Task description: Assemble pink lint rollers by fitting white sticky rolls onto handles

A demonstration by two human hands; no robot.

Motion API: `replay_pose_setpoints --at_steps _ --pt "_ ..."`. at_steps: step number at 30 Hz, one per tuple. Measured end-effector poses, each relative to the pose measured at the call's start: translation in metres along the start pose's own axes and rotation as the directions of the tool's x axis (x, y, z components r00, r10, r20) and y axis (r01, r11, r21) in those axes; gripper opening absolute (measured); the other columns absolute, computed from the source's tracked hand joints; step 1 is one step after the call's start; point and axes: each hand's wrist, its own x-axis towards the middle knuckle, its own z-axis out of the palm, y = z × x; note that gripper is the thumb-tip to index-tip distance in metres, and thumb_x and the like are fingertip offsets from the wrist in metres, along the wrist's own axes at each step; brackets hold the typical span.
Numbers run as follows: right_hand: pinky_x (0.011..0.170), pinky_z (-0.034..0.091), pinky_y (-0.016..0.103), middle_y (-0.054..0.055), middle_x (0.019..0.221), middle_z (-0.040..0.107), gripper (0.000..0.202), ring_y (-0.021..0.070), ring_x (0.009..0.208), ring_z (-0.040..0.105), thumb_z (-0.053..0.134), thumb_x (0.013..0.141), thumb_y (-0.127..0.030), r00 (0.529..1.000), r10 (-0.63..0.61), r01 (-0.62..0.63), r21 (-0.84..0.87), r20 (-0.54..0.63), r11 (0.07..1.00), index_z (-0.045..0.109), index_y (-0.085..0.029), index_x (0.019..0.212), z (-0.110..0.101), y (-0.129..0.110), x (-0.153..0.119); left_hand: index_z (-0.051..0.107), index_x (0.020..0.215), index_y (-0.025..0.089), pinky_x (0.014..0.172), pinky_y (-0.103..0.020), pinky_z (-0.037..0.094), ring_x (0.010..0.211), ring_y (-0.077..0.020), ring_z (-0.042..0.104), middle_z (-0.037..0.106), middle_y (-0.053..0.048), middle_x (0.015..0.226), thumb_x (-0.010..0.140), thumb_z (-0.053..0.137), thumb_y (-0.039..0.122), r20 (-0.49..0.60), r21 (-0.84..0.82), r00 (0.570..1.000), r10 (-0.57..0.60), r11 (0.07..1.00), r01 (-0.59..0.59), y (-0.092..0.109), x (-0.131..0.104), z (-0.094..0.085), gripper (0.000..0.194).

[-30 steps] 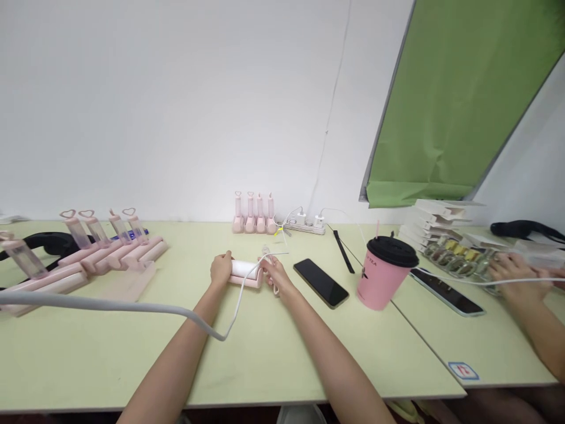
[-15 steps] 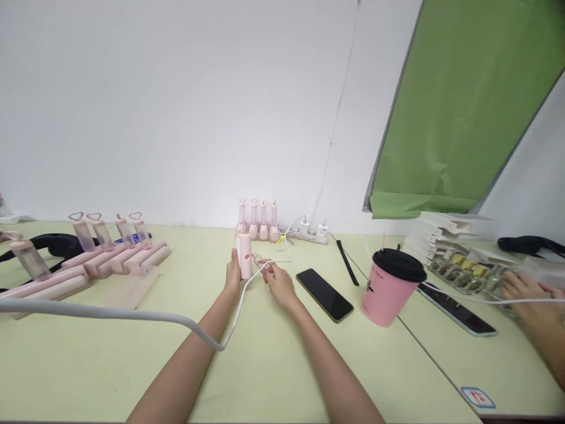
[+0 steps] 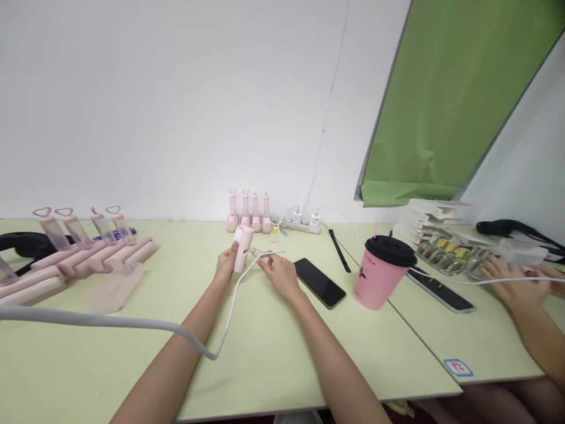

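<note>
My left hand [image 3: 226,263] is closed around a pale pink cylinder [image 3: 244,242], which tilts with its top to the right. A small dark oval opening shows low on the cylinder's right side. My right hand [image 3: 279,272] pinches the plug end of a white cable [image 3: 241,284], and the plug tip points at the cylinder, close to that opening. Whether tip and cylinder touch I cannot tell. Behind my hands, several small pink devices with clear tubes [image 3: 256,222] stand by the wall.
A black phone [image 3: 321,282] and a pink lidded cup [image 3: 379,280] are to the right. Pink cylinders and clear-tubed parts [image 3: 95,259] lie left. A power strip [image 3: 304,227] sits at the wall. At the far right, another person's hand [image 3: 507,282] is beside several clear items and white boxes [image 3: 428,218].
The pink cylinder has gone from upright to tilted in my left hand. My right hand keeps the cable's plug beside it. The whole view has shifted somewhat.
</note>
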Motion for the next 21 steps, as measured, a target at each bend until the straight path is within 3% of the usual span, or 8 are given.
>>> replay_pose_setpoints --at_steps 5,9,15,17,21 --pt "0.062 0.028 0.024 -0.002 0.077 0.060 0.040 0.0114 0.074 0.056 0.040 0.088 -0.056 0.999 0.002 0.000 -0.036 0.040 0.999 0.061 -0.026 0.104 0.006 0.007 0.001 0.051 0.083 0.010 0.057 -0.028 0.045 0.062 -0.0176 0.058 0.061 -0.011 0.077 0.052 0.056 0.077 -0.125 0.121 0.990 0.072 0.991 -0.057 -0.002 -0.001 0.005 0.074" --pt "0.062 0.029 0.024 -0.002 0.079 0.061 0.040 0.0124 0.076 0.056 0.038 0.088 -0.055 0.999 0.011 -0.009 -0.052 0.046 0.999 0.061 -0.026 0.104 0.013 0.017 0.001 0.052 0.081 0.010 0.061 -0.026 0.042 0.071 -0.0177 0.056 0.059 -0.009 0.079 0.053 0.061 0.067 -0.174 0.360 0.968 0.182 0.927 -0.110 -0.004 -0.001 0.008 0.064" --pt "0.062 0.029 0.023 -0.002 0.079 0.062 0.040 0.0147 0.077 0.057 0.037 0.089 -0.055 0.998 0.026 -0.023 -0.054 0.057 0.998 0.060 -0.026 0.104 0.017 0.020 -0.002 0.051 0.088 0.015 0.062 -0.026 0.039 0.075 -0.0176 0.054 0.059 -0.006 0.085 0.055 0.063 0.064 -0.240 0.558 0.955 0.171 0.830 -0.008 -0.010 0.002 0.002 0.061" --pt "0.062 0.030 0.023 -0.002 0.079 0.062 0.039 0.0149 0.077 0.057 0.038 0.088 -0.054 0.998 -0.014 0.017 -0.050 0.067 0.999 0.059 -0.027 0.106 0.019 0.020 -0.003 0.051 0.084 0.015 0.060 -0.025 0.037 0.071 -0.0168 0.052 0.057 -0.005 0.080 0.055 0.062 0.066 -0.222 0.591 0.960 0.168 0.806 -0.005 -0.011 0.005 -0.003 0.060" --pt "0.065 0.032 0.024 0.000 0.083 0.064 0.040 0.0151 0.078 0.058 0.038 0.089 -0.053 0.995 -0.057 0.064 -0.090 0.077 0.994 0.059 -0.025 0.108 0.019 0.019 -0.004 0.045 0.074 0.015 0.057 -0.024 0.034 0.065 -0.0135 0.048 0.051 -0.002 0.072 0.055 0.061 0.067 -0.075 0.585 0.988 0.135 0.808 -0.066 -0.008 0.010 -0.013 0.058"
